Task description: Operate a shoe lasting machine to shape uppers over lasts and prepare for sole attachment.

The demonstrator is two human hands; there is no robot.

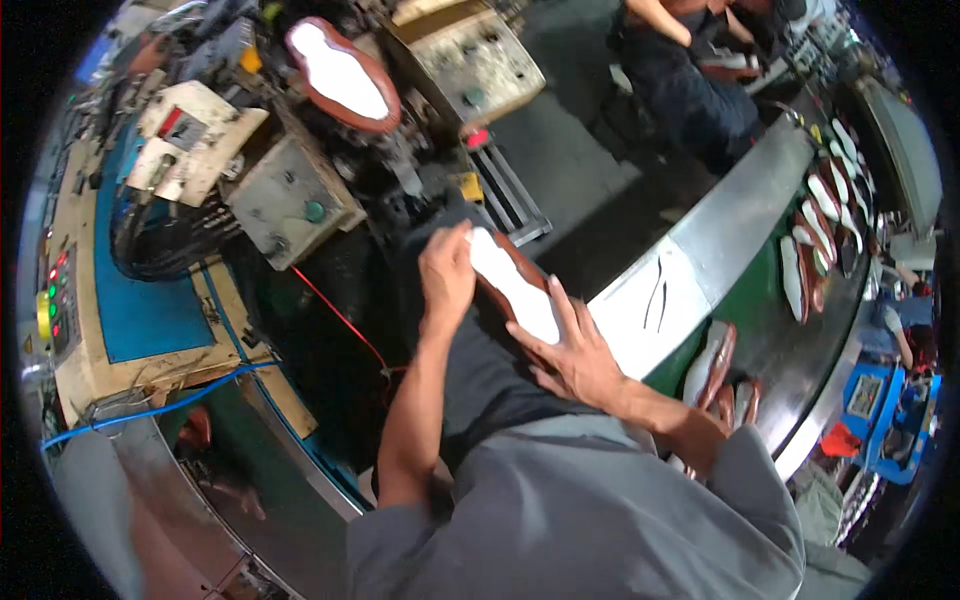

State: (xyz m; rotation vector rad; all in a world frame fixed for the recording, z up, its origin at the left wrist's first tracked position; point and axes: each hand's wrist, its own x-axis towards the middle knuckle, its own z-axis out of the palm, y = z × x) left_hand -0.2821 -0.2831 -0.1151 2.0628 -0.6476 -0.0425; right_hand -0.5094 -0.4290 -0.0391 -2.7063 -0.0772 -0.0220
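Note:
A brown leather shoe upper point(515, 285) with a white bottom facing up lies across my lap, held between both hands. My left hand point(448, 268) is closed on its far, narrower-looking end, fingertips at the white edge. Around the near end wraps my right hand point(578, 355), its thumb along one side and its fingers along the other. What the shoe's underside rests on is hidden. A similar shoe upper point(345, 75), also white side up, sits on the machine ahead of me at the upper left.
Metal control boxes with green buttons point(314, 211) flank the machine. To my right runs a metal ledge point(735, 235) carrying two thin dark strips point(656, 295). Beyond it, a green conveyor point(765, 300) bears several shoe uppers. A co-worker point(690, 85) sits at the upper right.

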